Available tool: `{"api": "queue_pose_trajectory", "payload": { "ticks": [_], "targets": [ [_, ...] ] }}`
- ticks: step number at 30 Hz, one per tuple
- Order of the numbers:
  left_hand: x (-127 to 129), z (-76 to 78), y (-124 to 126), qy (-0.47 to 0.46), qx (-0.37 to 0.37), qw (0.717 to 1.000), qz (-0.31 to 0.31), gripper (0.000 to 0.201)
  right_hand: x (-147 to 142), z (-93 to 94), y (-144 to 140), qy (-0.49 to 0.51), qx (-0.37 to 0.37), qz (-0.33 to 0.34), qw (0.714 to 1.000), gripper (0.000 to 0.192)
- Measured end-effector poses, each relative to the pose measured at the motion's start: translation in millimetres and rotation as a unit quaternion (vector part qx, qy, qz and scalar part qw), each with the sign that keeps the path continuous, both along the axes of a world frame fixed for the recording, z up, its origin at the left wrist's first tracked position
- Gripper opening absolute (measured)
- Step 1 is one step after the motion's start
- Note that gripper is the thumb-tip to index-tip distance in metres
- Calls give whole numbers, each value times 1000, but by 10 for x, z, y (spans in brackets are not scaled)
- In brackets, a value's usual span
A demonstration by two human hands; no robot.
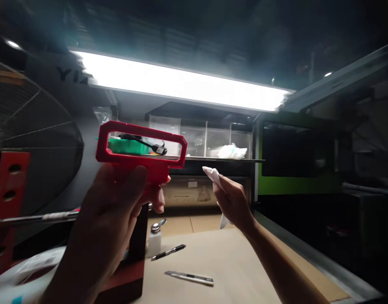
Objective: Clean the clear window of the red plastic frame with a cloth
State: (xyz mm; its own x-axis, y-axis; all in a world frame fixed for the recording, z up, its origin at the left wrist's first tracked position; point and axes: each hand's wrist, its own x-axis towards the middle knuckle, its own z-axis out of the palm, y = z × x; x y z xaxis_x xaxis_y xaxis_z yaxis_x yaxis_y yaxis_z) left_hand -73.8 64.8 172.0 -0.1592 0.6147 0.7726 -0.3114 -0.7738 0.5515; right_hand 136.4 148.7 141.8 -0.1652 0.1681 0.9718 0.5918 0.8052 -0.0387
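Dark letters [71, 75] stand on the grey wall [83, 101] at left; "YI" is legible. A further character, partly cut off beside the bright lamp [181, 80], cannot be determined. A pale label [192, 184] below the shelf [213, 159] is unreadable. Markings on the knife [189, 277] and pen [168, 252] are too small to read.
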Motion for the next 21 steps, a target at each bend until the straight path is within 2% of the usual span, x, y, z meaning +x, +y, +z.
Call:
{"api": "queue_pose_trajectory", "payload": {
  "ticks": [4, 8, 14, 21],
  "targets": [
    [260, 220, -6, 43, 82, 996, -9, 8, 241, 272, -592, -27, 142, -19, 989, 51],
    [482, 401, -51, 56, 107, 991, -66, 6, 403, 436, -910, -71, 200, -78, 974, 58],
    [696, 518, -153, 46, 106, 989, -89, 15, 502, 623, -1159, -106, 272, -173, 941, 55],
    [706, 504, -259, 67, 102, 989, -83, 18, 440, 689, -1258, -114, 291, -201, 928, 39]
  ]
}}
